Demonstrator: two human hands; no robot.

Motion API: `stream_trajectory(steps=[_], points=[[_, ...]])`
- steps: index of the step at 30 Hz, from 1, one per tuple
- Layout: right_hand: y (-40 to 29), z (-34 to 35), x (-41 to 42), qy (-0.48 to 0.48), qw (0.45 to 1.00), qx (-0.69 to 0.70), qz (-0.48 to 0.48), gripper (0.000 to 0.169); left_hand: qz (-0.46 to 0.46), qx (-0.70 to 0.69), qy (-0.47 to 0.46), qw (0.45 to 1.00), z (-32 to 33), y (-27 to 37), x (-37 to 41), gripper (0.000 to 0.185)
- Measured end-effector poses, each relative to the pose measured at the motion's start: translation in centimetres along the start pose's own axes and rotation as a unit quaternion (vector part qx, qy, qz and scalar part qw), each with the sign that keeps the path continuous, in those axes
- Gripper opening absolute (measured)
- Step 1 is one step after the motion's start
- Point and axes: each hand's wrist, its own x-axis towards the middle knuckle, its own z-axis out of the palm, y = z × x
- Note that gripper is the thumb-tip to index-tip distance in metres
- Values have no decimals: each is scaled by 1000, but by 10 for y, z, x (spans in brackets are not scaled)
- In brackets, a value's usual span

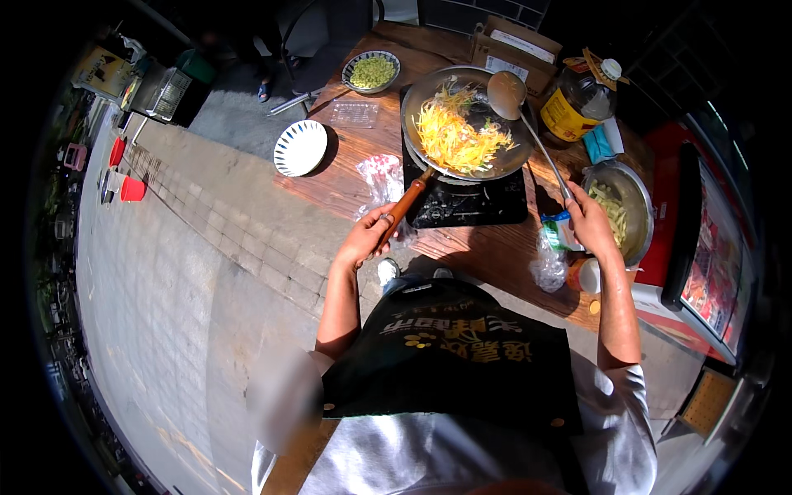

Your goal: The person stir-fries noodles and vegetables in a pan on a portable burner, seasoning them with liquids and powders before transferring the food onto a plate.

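Observation:
My left hand [366, 236] grips the brown wooden handle [405, 207] of a metal wok [518, 162]. Yellow and orange shredded vegetables [455, 139] with bits of green lie in the wok, mostly on its left side. The wok sits over a black induction cooktop [470, 204]. In my right hand [589, 219] is the shaft of a long metal ladle [506, 94], its bowl raised over the wok's right rim. Close beside that hand stands a steel bowl [643, 216] of pale green cut vegetable pieces [609, 207].
On the wooden table [346, 151] are an empty white bowl [301, 148], a bowl of chopped green pieces [371, 71], a clear plastic tray [354, 114], plastic bags [380, 179], a large oil bottle [575, 102] and a cardboard box [516, 52]. A red display fridge [671, 204] stands right.

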Motion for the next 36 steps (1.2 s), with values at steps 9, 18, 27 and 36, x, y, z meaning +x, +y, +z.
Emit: stream_trajectory(steps=[9,18,27,36], points=[[-52,-38,41,-88,949,-204,-223,42,-8,58,22,998,9,18,-5,43],[-95,-87,-83,-69,893,-381,-228,43,379,-166,-68,908,75,144,-123,64],[-57,-39,-41,77,943,-282,-157,38,553,-291,-349,699,101,226,-209,45],[-32,6,-35,-100,974,169,117,41,579,-238,-396,672,74,227,-204,34]])
